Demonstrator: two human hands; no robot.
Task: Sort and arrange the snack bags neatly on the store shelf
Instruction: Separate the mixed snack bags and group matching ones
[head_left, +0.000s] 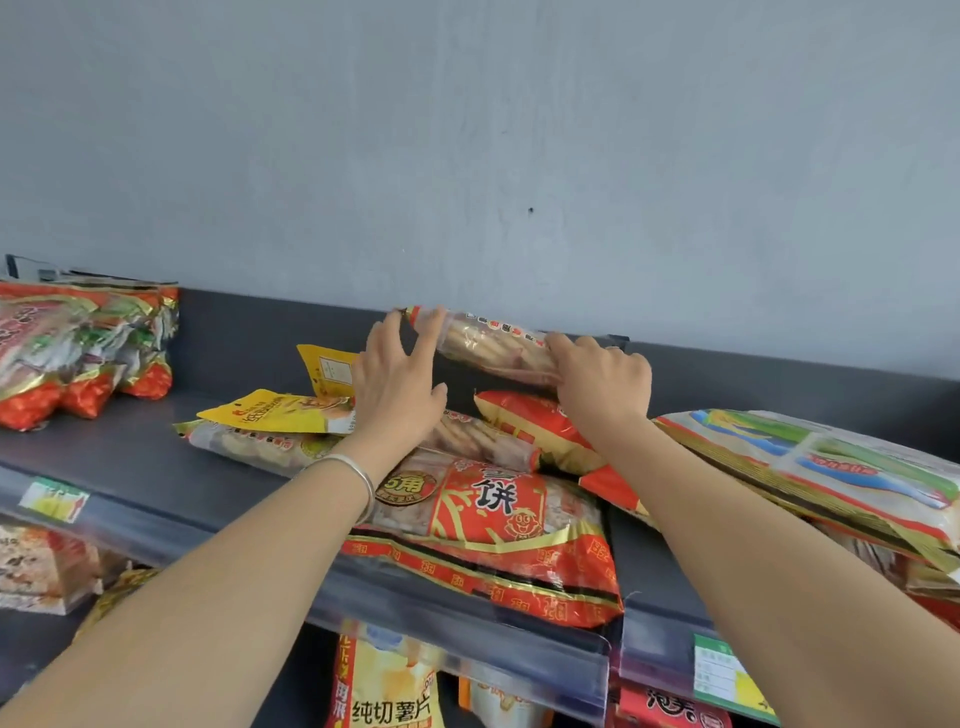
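A clear cracker bag (485, 340) with red print is held above the top shelf (130, 462), against the back rail. My right hand (602, 382) grips its right end. My left hand (397, 376) touches its left end with fingers spread and fairly straight. Below the hands lies a loose pile: a large red and gold rice cracker bag (498, 525) hanging over the front edge, a red and orange bag (540, 431), two yellow bags (283, 410) and a clear cracker bag (260, 447).
Several red and green bags (78, 353) are stacked at the shelf's left end. A white bag with green and blue stripes (831, 467) lies on a pile at the right. Price tags (52, 499) sit on the front rail. More snack bags (384, 686) fill the lower shelf.
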